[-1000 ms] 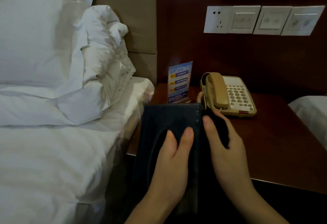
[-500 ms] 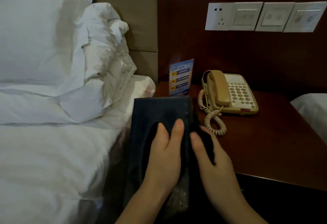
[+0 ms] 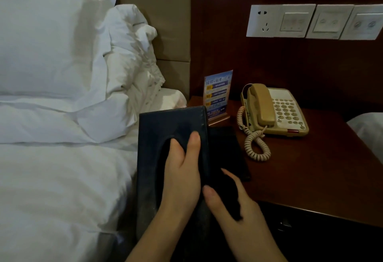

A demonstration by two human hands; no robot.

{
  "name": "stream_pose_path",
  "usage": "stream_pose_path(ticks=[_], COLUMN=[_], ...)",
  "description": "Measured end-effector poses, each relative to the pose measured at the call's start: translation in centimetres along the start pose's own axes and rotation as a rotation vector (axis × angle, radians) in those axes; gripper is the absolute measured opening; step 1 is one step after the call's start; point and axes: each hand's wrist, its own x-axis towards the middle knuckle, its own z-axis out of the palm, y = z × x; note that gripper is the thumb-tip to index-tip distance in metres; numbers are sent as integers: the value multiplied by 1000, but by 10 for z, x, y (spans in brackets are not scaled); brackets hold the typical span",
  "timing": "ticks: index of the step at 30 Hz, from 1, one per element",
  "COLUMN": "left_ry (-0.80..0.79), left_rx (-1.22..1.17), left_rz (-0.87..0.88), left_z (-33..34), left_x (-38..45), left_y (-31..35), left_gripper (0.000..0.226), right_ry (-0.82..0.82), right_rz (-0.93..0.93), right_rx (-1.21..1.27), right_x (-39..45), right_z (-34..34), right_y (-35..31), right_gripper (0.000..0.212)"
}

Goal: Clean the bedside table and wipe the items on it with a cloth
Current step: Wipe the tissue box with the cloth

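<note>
A dark blue leather tissue box (image 3: 165, 125) with an oval slot is tilted up at the bedside table's (image 3: 310, 168) left front corner. My left hand (image 3: 182, 179) grips the box, fingers hooked into the slot and thumb lying on its top face. A dark cloth (image 3: 230, 193) is held in my right hand (image 3: 244, 220) and pressed against the box's right side near its near end. A beige corded telephone (image 3: 277, 112) and a blue standing sign card (image 3: 217, 94) sit on the table behind the box.
A white bed (image 3: 62, 179) with pillows (image 3: 51, 44) lies close against the table's left side. Wall sockets and switches (image 3: 300, 21) sit above the telephone. Another bed's white corner (image 3: 369, 129) shows at the right edge. The telephone's coiled cord (image 3: 255, 145) trails over the tabletop.
My right hand with the cloth has slid down the box's right side toward me. The box and left hand have shifted nearer, uncovering the coiled cord.
</note>
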Motion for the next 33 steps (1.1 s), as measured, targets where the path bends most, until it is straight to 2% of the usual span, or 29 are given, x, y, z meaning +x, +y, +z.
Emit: stream_pose_path(ticks=[2, 4, 8, 10, 12, 15, 20, 23, 24, 25, 29, 31, 33], left_ry=[-19, -64, -266, -301, -286, -213, -73, -108, -151, -202, -373, -434, -486], left_rx=[-9, -28, 58, 70, 62, 79, 124, 126, 130, 140, 224, 344, 595], left_rz=[18, -11, -191, -249, -289, -271, -142, -110, -112, -119, -88, -29, 72], left_z=[4, 8, 16, 21, 24, 17, 4, 3, 4, 5, 4, 1, -1], left_x=[-3, -7, -16, -20, -22, -19, -1, 0, -2, -4, -6, -8, -9], left_y=[1, 1, -2, -5, -4, -2, -1, 0, 0, 0, 3, 5, 6], left_gripper=[23, 22, 15, 14, 15, 11, 21, 20, 19, 18, 27, 32, 40], right_ry=[13, 43, 186, 201, 168, 87, -37, -71, -52, -34, 17, 40, 77], right_rz=[1, -21, -73, -83, -80, -23, 125, 139, 153, 162, 128, 131, 154], right_rx=[41, 113, 286, 312, 320, 257, 118, 182, 251, 310, 442, 456, 462], right_x=[3, 8, 26, 32, 32, 26, 6, 3, 5, 7, 18, 21, 24], right_z=[-5, -10, -25, -32, -35, -29, -5, -4, -6, -10, -25, -28, -30], right_y=[-1, -8, -19, -26, -29, -23, 2, 5, 4, 3, -14, -19, -21], right_gripper=[93, 82, 51, 35, 30, 43, 74, 102, 104, 97, 44, 35, 32])
